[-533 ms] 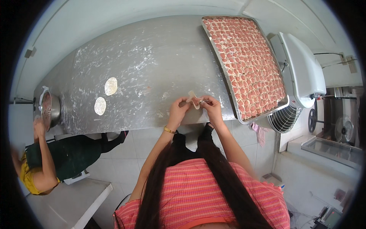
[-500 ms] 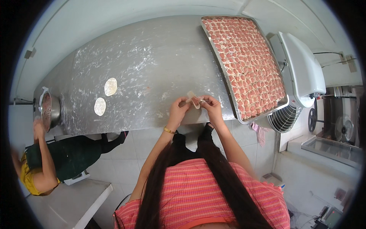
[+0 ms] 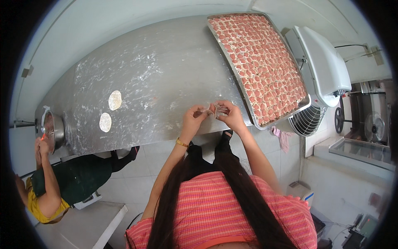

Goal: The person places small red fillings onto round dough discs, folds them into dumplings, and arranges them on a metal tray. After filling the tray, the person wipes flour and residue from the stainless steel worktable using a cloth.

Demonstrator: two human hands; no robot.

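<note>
My left hand pinches one side of a small filled dumpling, pale dough around pink meat. On the other side, the fingers of my right hand are bent against the dough. Both hands hold it just above the near edge of the floured steel table; fingers partly cover it. To the left, two round dough wrappers lie flat, a farther one and a nearer one. At my right stands a large metal tray filled with rows of meat-filled dough pieces.
At the table's left end is a steel bowl of pinkish meat. A co-worker in a yellow top and dark green apron holds an orange-tipped tool over it. A white machine with a wire guard stands beyond the tray.
The dough's flared ends have been drawn in around the meat, and my right fingers have spread farther over it. The whole view has shifted slightly. The co-worker's hands moved a little.
</note>
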